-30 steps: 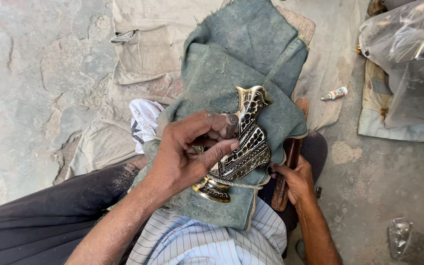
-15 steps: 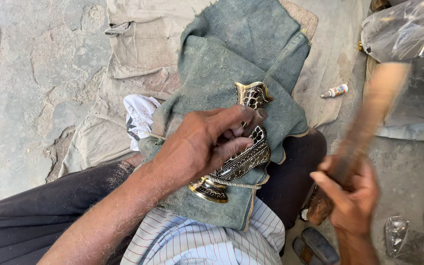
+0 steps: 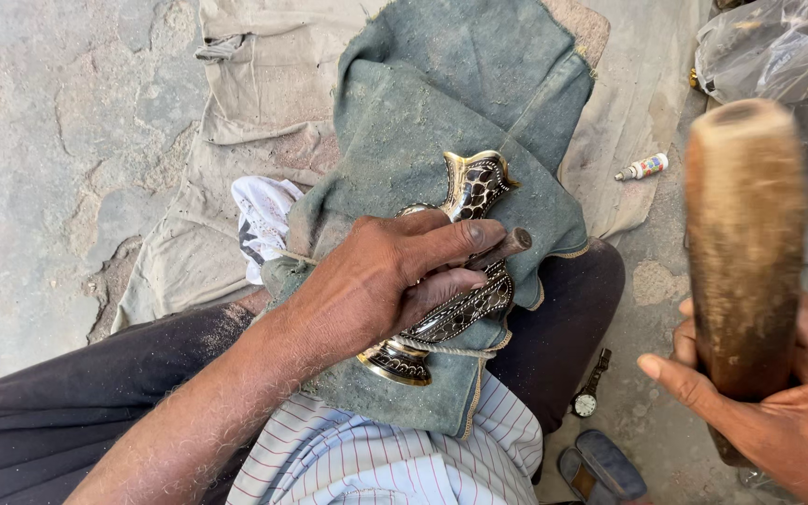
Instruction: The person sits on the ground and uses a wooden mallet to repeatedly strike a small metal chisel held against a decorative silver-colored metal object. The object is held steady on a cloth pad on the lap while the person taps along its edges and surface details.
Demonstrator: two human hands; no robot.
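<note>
On the lap, over a grey-green cloth, an ornate metal sheath — likely rigid, dentable — is pinned with a small punch by the left hand; a wooden mallet is gripped by the right hand.

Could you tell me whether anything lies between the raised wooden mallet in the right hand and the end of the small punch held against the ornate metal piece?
Nothing visible does. The mallet, in the right hand, is raised clear; the punch end protrudes past the left hand over the metal piece.
</note>
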